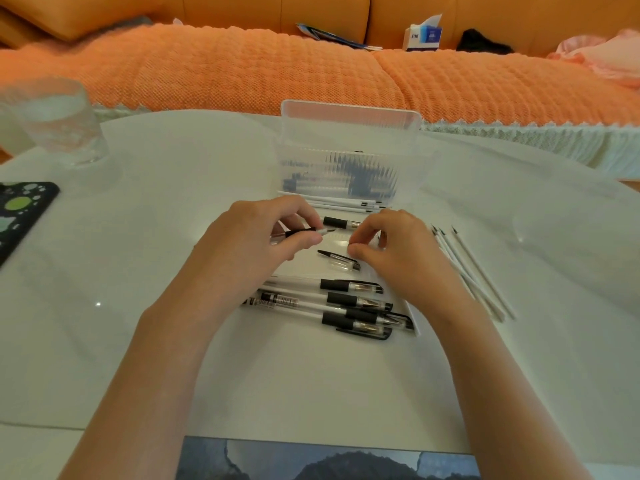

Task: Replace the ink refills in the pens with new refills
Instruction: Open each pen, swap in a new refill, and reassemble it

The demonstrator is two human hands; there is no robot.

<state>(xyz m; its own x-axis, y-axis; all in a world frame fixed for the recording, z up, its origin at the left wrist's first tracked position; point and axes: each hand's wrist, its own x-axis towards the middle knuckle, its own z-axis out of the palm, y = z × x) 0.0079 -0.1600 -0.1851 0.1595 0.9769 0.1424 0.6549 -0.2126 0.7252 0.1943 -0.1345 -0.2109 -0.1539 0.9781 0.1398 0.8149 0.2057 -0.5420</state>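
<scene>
Layout on the surface (138,341): box (349,147) at centre rear; further refills (339,203) just before the box; loose refills (474,271) to its right front; pens (329,303) nearest the person; glass (59,123) and phone (20,213) at left; sofa (242,74) behind.

An orange sofa (346,15) with a quilted throw (242,71) stands behind the white table (173,237).

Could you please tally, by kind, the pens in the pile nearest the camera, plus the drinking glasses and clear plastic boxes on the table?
Pens in the near pile: 4
Drinking glass: 1
Clear plastic box: 1
Total: 6
</scene>
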